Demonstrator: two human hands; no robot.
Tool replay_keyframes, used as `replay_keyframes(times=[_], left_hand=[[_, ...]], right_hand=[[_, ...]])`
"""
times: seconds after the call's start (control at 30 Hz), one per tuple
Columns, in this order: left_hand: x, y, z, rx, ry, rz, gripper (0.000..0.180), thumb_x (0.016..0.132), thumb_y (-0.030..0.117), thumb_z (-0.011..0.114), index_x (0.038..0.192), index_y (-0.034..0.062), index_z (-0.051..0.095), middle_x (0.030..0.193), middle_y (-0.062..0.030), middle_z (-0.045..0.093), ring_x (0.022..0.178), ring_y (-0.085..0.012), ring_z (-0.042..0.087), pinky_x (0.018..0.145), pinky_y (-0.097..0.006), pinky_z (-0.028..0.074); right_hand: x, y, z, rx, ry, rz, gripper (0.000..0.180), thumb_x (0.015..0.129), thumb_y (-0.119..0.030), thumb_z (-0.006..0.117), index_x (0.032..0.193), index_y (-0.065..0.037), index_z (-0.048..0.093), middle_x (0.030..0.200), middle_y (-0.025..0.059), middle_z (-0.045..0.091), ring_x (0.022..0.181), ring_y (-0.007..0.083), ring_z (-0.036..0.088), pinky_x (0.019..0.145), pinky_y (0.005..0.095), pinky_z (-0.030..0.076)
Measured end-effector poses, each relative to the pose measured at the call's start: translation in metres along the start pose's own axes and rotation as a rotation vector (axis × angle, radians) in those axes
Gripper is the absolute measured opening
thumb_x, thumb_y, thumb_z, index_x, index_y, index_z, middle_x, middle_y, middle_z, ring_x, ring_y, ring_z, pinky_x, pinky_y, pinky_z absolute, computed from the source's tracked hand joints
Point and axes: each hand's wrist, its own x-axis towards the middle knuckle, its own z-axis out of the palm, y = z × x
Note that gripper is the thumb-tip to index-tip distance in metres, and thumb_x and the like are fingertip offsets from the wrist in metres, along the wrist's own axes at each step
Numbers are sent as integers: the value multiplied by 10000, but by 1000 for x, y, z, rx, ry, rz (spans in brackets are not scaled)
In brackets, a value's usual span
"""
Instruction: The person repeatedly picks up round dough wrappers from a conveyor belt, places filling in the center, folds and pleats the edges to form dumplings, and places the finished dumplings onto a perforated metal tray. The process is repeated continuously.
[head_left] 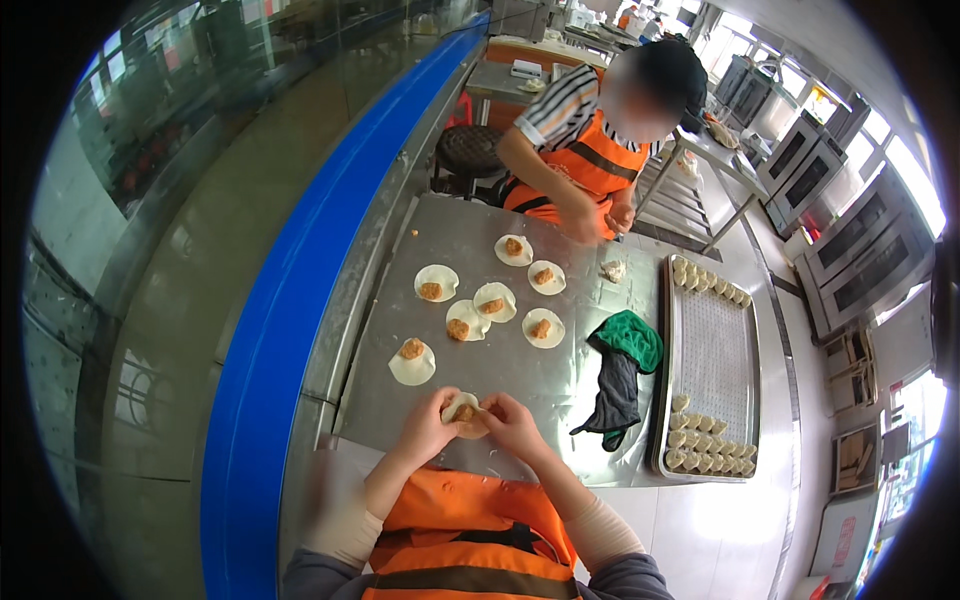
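Observation:
Between my two hands I hold a round dumpling wrapper [463,402] with a lump of brownish filling in its middle. My left hand [430,425] pinches its left edge, while the fingers of my right hand [511,424] grip the right edge. The wrapper is raised over the near side of the metal table and is not folded closed. Just beyond my hands lies a filled wrapper [412,364]. Farther off, several more flat wrappers with filling are spread out, one of them a filled wrapper [543,328] right of the middle.
A metal tray [712,350] on the right holds rows of folded dumplings at its near and far ends. Beside it lies a green and grey cloth item [622,365]. Across the table [400,240] a person in an orange apron [590,165] works with both hands. A blue rail runs along the left.

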Motion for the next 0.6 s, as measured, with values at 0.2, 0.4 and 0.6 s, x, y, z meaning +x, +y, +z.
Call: replay_keyframes(times=[0.2,0.4,0.6], left_hand=[[-37,31,3,-984,-205,-431,444,874,227,766,1212,41,547,1103,-24,607,1048,-116,589,865,-311,502],[-72,41,38,-1272,-77,-548,408,932,204,688,1275,41,538,1192,-52,605,1105,-151,582,943,-318,486],[-77,54,39,-813,-160,-468,365,976,174,618,1286,5,526,1180,-40,597,1076,-107,566,936,-252,463]], right_hand=[[-52,-5,7,652,33,155,83,984,-85,581,1048,-41,551,875,8,616,766,88,594,677,238,513],[-83,19,10,135,210,3,178,928,-7,619,1103,6,595,893,42,673,759,76,626,642,227,523],[-94,21,-15,330,150,119,234,948,-70,627,1167,12,642,955,21,679,817,75,603,725,219,498]])
